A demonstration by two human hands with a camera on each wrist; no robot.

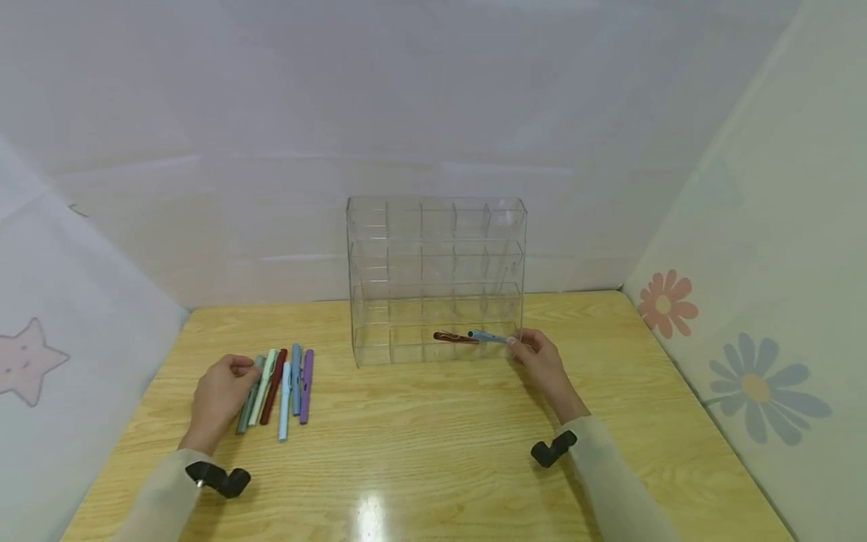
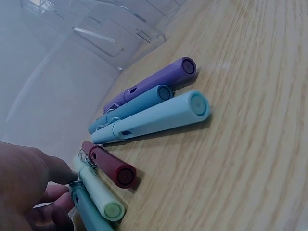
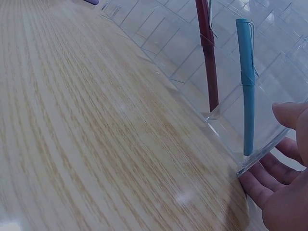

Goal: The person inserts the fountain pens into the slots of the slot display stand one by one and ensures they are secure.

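Note:
My left hand (image 1: 220,395) pinches the cap end of a dark green pen (image 2: 89,209), the leftmost of a loose row on the table. Beside it lie a pale green pen (image 2: 101,195), a dark red pen (image 2: 113,168), a light blue pen (image 2: 154,120), a blue pen (image 2: 139,103) and a purple pen (image 2: 161,77). My right hand (image 1: 547,376) grips the lower right side of a clear compartment rack (image 1: 406,301), thumb and fingers around the edge. Another dark red pen (image 3: 209,62) and a teal-blue pen (image 3: 248,86) stand in separate front-row compartments near that hand.
The rack stands upright at the back of the wooden table (image 1: 406,452), in stepped tiers of compartments. A pale sheet (image 1: 271,150) rises behind the table, and patterned sheets (image 1: 779,263) flank it. A black wrist camera (image 1: 220,478) projects from the left sleeve.

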